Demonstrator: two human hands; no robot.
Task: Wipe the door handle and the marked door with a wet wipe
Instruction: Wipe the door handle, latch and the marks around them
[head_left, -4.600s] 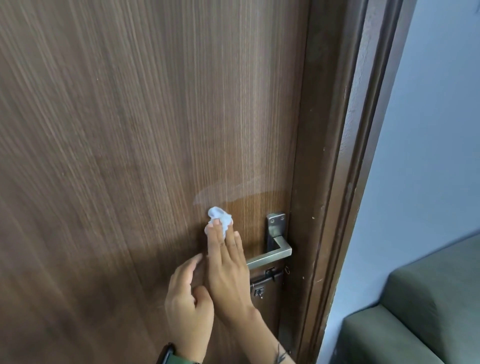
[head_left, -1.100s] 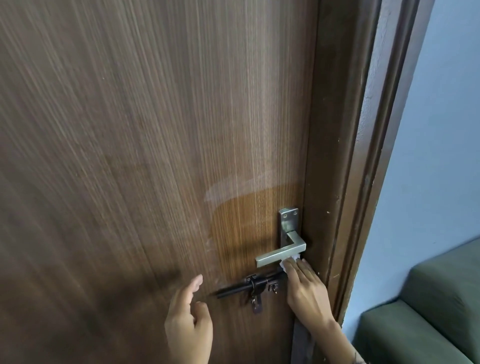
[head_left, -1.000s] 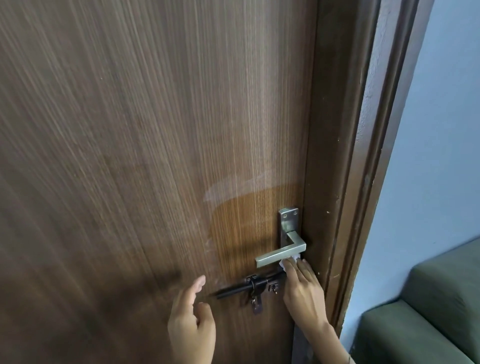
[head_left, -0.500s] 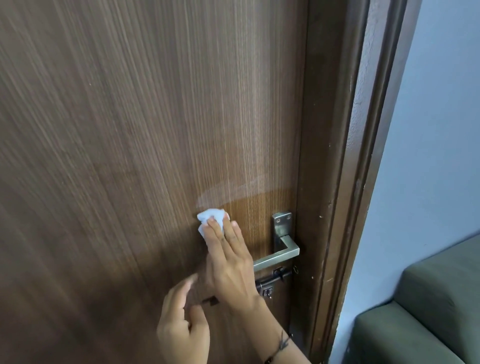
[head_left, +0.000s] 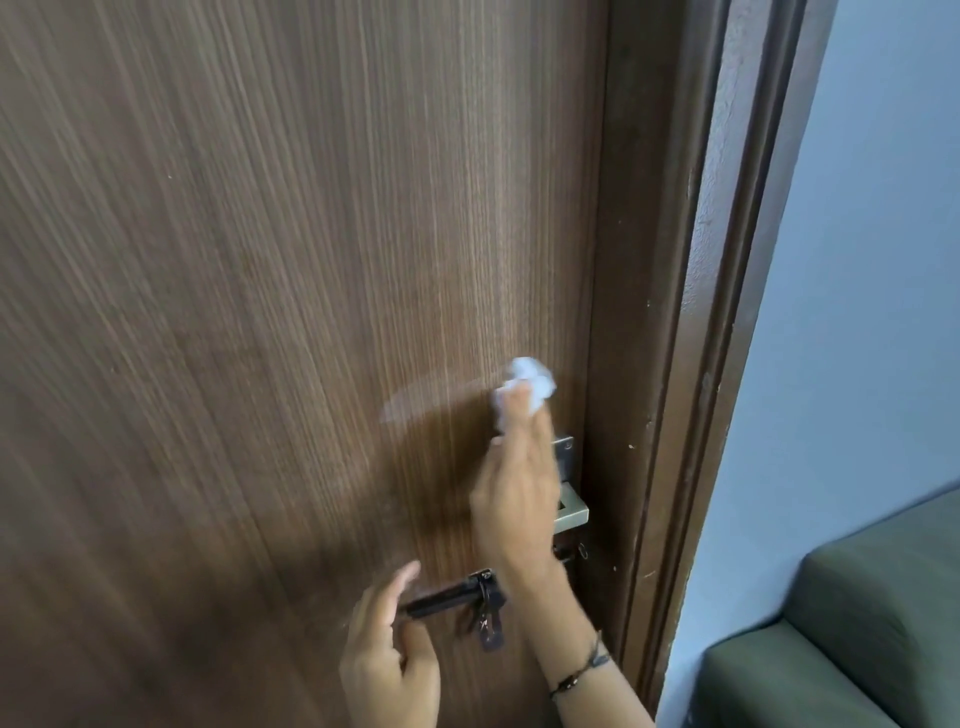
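Pressing flat against the brown wooden door, the right hand holds a crumpled white wet wipe under its straight fingertips, just above the metal door handle; the fingers lie close together and stretched upward, and the wipe bulges out past them toward the top; the hand is motion-blurred, so how the thumb lies I cannot tell. The palm and wrist cover most of the handle, of which only the upper plate and the right end of the lever show; a thin dark bracelet circles the right wrist. A pale curved smear runs across the wood to the left of the wipe, with a darker, glossier patch below it. The left hand hovers lower down, fingers relaxed and slightly apart, gripping nothing; its fingertips are near the left end of the black sliding bolt, which sits below the handle. To the right stand the dark door frame, a pale blue wall and a green cushioned seat.
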